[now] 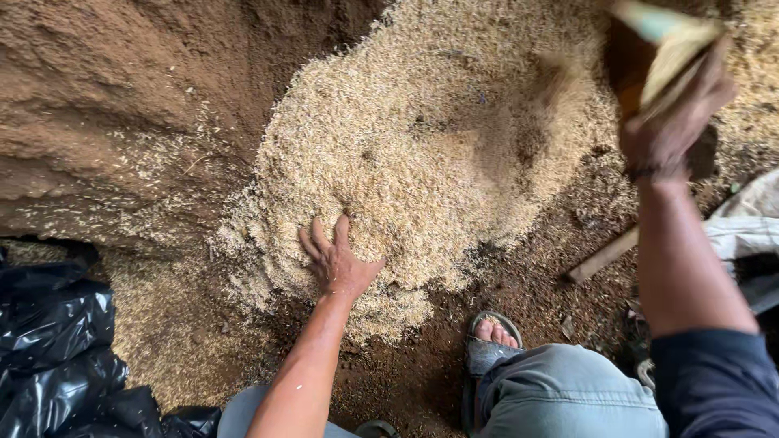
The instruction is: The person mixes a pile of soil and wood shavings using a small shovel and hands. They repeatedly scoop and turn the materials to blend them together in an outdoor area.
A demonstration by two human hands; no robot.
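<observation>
A large pile of pale husks or wood shavings [422,138] lies on dark earth. My left hand [335,258] rests flat on the pile's near edge, fingers spread and partly sunk into the loose material. My right hand [672,122] is raised at the upper right, gripping a scoop-like container [661,49] with a pale rim; it is blurred and husks cover part of it. Husks appear to fall from it onto the pile.
A mound of brown soil [114,97] rises at the left. Black plastic sheeting [57,357] lies at the lower left. A wooden stick [604,255] and a white sack [751,223] lie at the right. My sandalled foot [491,337] stands below the pile.
</observation>
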